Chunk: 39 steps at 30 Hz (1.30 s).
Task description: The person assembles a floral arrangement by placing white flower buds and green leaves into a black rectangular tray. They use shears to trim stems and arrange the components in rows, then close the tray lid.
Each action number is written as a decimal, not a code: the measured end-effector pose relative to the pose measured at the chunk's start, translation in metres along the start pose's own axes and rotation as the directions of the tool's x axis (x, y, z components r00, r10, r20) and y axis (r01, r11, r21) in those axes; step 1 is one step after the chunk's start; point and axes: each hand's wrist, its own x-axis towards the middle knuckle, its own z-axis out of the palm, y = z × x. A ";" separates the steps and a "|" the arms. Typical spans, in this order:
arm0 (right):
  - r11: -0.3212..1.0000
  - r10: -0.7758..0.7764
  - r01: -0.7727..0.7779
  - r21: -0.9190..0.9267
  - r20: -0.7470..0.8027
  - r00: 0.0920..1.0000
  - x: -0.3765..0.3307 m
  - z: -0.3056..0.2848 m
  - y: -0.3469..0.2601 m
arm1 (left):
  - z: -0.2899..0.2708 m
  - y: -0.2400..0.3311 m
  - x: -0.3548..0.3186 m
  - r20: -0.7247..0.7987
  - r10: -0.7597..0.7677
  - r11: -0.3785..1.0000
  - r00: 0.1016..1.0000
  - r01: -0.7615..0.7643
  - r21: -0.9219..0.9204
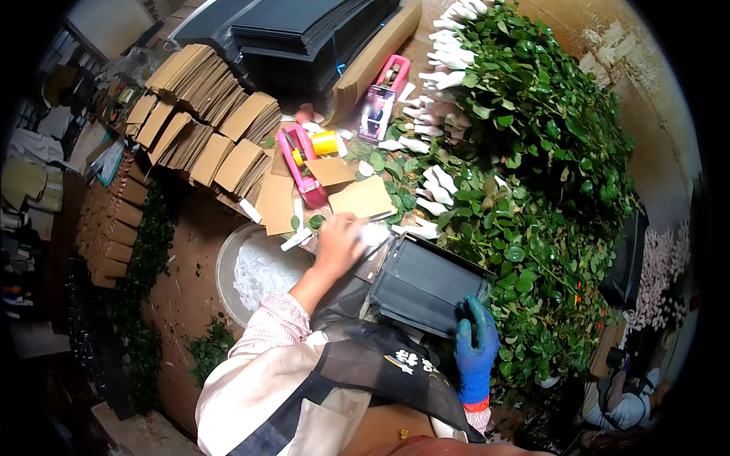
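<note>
In front of me lies a shallow dark grey tray-like holder (426,285), tilted, with raised edges. My right hand (477,342), in a blue knitted glove, is at its near right corner with thumb and fingers apart. My left hand (340,243) is bare and blurred by motion beyond the holder's far left corner. Beside its fingertips is a whitish, smeared item (374,235); whether the fingers grip it cannot be made out. Loose brown cardboard pieces (361,197) lie just past that hand. Rose stems with white-sleeved heads (437,186) lie beyond the holder.
A large heap of leafy stems (547,114) fills the right side. Pink tape dispensers (302,163), a phone (376,114) and stacked cardboard (201,83) stand at the back, with dark sheets (289,38) behind. A round bin (226,262) of white scraps sits left of my arm.
</note>
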 end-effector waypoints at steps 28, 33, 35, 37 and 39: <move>0.981 -0.191 0.191 -0.033 -0.012 0.981 0.018 -0.006 -0.016 | -0.079 0.037 0.031 0.468 -0.354 0.788 0.809 0.528 -0.316; 0.946 -0.317 0.321 -0.044 0.069 0.946 0.025 0.002 -0.032 | -0.031 0.135 0.026 0.411 0.064 0.989 0.909 -0.004 -0.145; 0.944 -0.323 0.328 -0.039 0.096 0.941 0.022 0.003 -0.034 | -0.027 0.138 0.025 0.393 0.019 0.996 0.919 0.016 -0.085; 0.949 -0.303 0.310 -0.054 0.107 0.947 0.019 0.001 -0.032 | -0.038 0.134 0.024 0.495 -0.002 1.000 0.869 0.012 -0.017; 0.962 -0.259 0.266 -0.067 0.095 0.961 0.012 -0.002 -0.027 | -0.051 0.120 0.019 0.570 0.007 1.000 0.822 -0.012 0.005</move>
